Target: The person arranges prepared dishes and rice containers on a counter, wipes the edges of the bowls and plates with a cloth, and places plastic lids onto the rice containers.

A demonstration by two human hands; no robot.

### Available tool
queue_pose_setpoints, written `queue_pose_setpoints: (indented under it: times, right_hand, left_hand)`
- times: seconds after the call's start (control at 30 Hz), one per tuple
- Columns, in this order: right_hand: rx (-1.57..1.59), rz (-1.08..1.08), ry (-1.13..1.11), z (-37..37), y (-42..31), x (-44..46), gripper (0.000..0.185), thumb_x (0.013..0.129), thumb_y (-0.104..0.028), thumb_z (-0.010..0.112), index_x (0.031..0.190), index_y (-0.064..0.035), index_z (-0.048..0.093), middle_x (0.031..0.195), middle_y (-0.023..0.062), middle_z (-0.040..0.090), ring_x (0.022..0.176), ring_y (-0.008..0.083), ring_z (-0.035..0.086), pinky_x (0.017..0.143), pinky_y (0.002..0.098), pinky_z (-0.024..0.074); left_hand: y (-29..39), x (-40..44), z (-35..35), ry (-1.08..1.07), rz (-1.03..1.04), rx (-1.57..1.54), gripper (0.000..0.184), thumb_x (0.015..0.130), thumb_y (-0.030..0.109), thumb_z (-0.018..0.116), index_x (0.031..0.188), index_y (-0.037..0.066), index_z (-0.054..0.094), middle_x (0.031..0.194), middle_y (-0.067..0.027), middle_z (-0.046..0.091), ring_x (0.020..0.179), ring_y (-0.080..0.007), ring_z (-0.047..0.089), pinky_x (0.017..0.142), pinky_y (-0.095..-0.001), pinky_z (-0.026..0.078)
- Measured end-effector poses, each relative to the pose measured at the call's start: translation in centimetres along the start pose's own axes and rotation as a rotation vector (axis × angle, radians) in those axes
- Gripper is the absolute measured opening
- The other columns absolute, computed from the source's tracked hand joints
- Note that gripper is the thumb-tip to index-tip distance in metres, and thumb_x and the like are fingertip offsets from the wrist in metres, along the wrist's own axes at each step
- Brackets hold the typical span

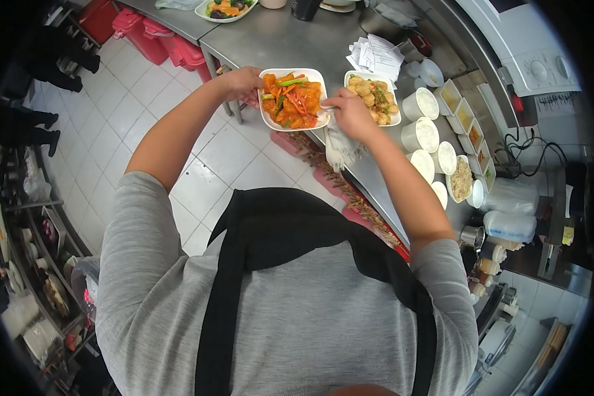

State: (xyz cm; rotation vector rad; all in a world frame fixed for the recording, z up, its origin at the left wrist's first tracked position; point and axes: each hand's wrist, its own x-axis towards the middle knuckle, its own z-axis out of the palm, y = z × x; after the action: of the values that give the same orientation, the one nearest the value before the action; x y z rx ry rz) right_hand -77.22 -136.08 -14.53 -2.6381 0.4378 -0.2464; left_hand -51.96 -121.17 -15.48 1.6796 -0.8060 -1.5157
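Observation:
A white square plate [265,122] of orange-sauced pieces with red and green pepper strips [294,99] is at the near edge of the steel counter. My left hand [244,85] grips its left rim, fingers partly hidden beneath. My right hand [352,113] is closed on a white cloth [340,144] at the plate's right rim. The cloth hangs below the hand over the counter edge. Just beyond my right hand stands a second white plate [395,119] with golden fried pieces and green bits [372,94].
Paper slips [376,56] lie on the steel counter [277,49]. Several white tubs [420,103], a dish of pale shredded food [461,178] and ingredient trays [465,117] line the right. Another plated dish [224,8] is at the far end. Red bins [158,39] stand on the tiled floor.

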Motion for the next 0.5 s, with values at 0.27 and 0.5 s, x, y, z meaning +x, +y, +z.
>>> queue_pose_setpoints:
  times: [0.27, 0.5]
  right_hand:
    - [-0.091, 0.079, -0.124, -0.1, -0.9, -0.9, 0.03, 0.072, 0.001, 0.05, 0.095, -0.0092, 0.067, 0.094, 0.014, 0.054, 0.089, 0.0309, 0.056, 0.079, 0.0372, 0.0452]
    - [0.331, 0.062, -0.18, -2.1, 0.0, -2.0, 0.031, 0.074, 0.003, 0.045, 0.095, -0.0068, 0.066, 0.095, 0.0111, 0.055, 0.09, 0.026, 0.055, 0.081, 0.0316, 0.043]
  left_hand:
    - [-0.8, 1.3, 0.4, 0.062, 0.008, -0.073, 0.039, 0.083, 0.008, 0.045, 0.12, -0.001, 0.045, 0.085, -0.0119, 0.062, 0.061, -0.0162, 0.062, 0.056, -0.0278, 0.055]
    - [-1.1, 2.3, 1.2, 0.102, -0.022, -0.086, 0.034, 0.086, 0.013, 0.049, 0.118, 0.001, 0.048, 0.087, -0.0088, 0.062, 0.066, -0.0151, 0.062, 0.058, -0.0273, 0.055]
